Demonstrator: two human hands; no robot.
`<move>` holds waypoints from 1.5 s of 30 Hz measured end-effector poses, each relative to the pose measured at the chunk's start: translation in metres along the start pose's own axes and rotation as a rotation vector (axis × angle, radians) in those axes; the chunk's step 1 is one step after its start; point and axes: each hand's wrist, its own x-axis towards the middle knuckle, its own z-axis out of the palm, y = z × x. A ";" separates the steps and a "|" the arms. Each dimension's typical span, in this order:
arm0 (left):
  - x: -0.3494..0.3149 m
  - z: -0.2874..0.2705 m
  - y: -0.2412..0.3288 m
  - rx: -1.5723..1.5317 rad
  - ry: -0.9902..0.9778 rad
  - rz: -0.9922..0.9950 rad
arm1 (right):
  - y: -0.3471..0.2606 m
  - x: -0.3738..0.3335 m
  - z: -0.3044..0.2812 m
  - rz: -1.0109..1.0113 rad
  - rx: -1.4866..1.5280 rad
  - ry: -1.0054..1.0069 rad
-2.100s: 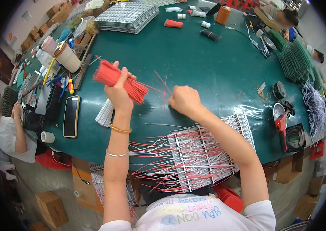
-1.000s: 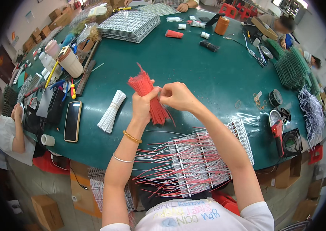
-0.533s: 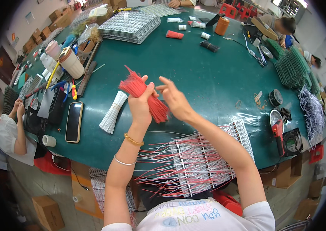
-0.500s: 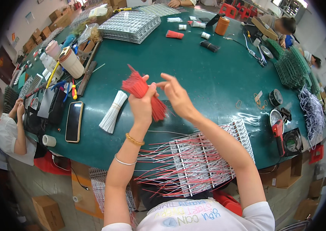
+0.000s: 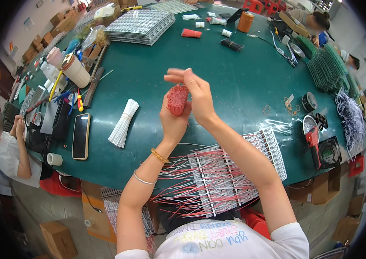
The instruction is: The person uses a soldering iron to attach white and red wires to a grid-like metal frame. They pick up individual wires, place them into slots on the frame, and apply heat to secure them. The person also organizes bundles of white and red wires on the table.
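My left hand [image 5: 170, 123] is wrapped round a thick bundle of red wires [image 5: 177, 101], its cut ends turned up toward me. Close beside the bundle's top is my right hand [image 5: 200, 95], fingers stretched out and slightly blurred; whether it touches the wire ends I cannot tell. A bundle of white wires [image 5: 124, 123], tied round its middle, lies on the table to the left. Under my right forearm, a panel of small circuit boards [image 5: 270, 151] rests at the table's near edge, with many red and white wires [image 5: 176, 181] trailing from it to the left.
A phone [image 5: 81, 136], a cup [image 5: 76, 71] and hand tools sit at the left. Stacked panels [image 5: 140, 26] stand at the back on the green table [image 5: 235, 73]. A red-handled tool [image 5: 312, 142] and black wire spool [image 5: 309, 102] lie right. Other people sit around the table.
The red bundle has turned so its ends face up toward me, and moved right with my left hand. My right hand has risen above and beside its top.
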 end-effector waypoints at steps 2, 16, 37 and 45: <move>-0.001 -0.003 -0.002 -0.026 0.004 -0.022 | -0.012 0.001 0.007 -0.097 -0.026 0.085; 0.001 -0.002 -0.052 0.098 0.053 0.175 | -0.010 0.001 0.007 -0.844 -1.060 -0.252; 0.031 -0.035 -0.002 -0.498 0.287 -0.360 | -0.035 -0.005 -0.075 0.232 -0.798 -0.171; 0.012 -0.015 0.005 -0.296 0.116 -0.328 | 0.000 -0.023 -0.028 -0.132 -0.948 -0.207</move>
